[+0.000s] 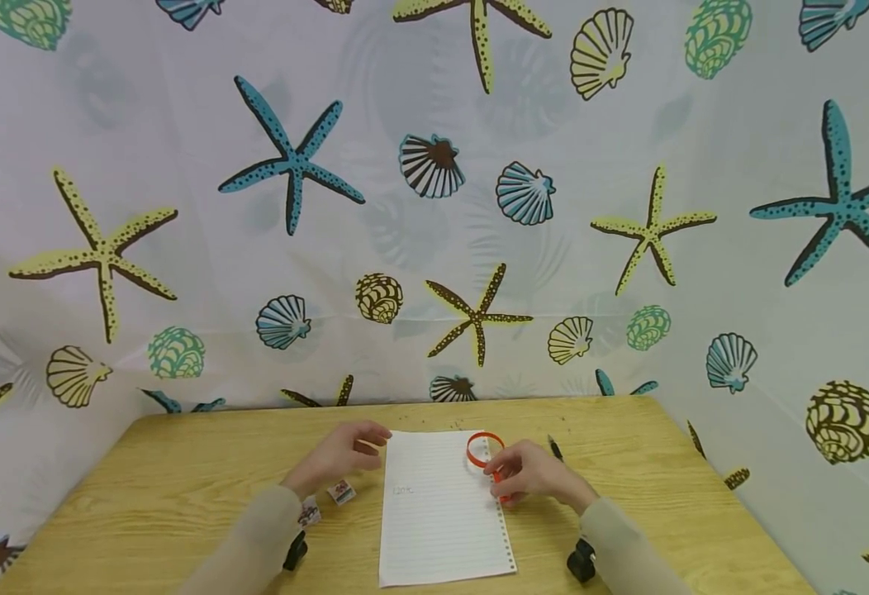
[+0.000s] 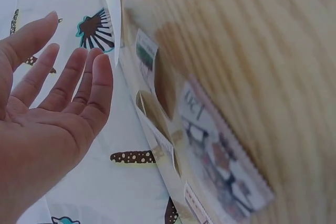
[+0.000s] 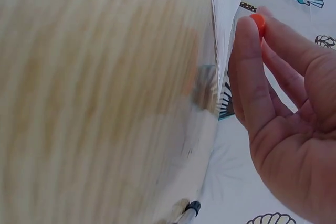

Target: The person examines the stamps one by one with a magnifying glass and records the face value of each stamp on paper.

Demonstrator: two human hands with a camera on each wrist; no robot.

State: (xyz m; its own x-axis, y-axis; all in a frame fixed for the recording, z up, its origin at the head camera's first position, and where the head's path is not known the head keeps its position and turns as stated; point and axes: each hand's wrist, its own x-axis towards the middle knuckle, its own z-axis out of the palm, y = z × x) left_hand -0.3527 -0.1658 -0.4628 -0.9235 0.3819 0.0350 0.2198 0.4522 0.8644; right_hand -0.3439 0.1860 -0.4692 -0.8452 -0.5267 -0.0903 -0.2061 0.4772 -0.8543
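Note:
My right hand [image 1: 534, 473] pinches the handle of a red magnifying glass [image 1: 473, 460] between thumb and fingertips. Its round rim lies over the upper right of a lined sheet of paper [image 1: 442, 521]. In the right wrist view, just the orange-red handle end [image 3: 259, 23] shows between the fingertips. My left hand [image 1: 339, 454] hovers by the paper's upper left edge, fingers loosely bent and holding nothing. Below it on the table are postage stamps [image 1: 341, 492]. The left wrist view shows several of them, one stamp [image 2: 220, 156] large and blurred, others slightly curled.
A dark pen [image 1: 555, 448] lies behind my right hand on the wooden table [image 1: 182, 479]. Faint handwriting [image 1: 403, 491] marks the paper's left side. A white curtain [image 1: 375, 231] with starfish and shells stands behind the table and along its sides.

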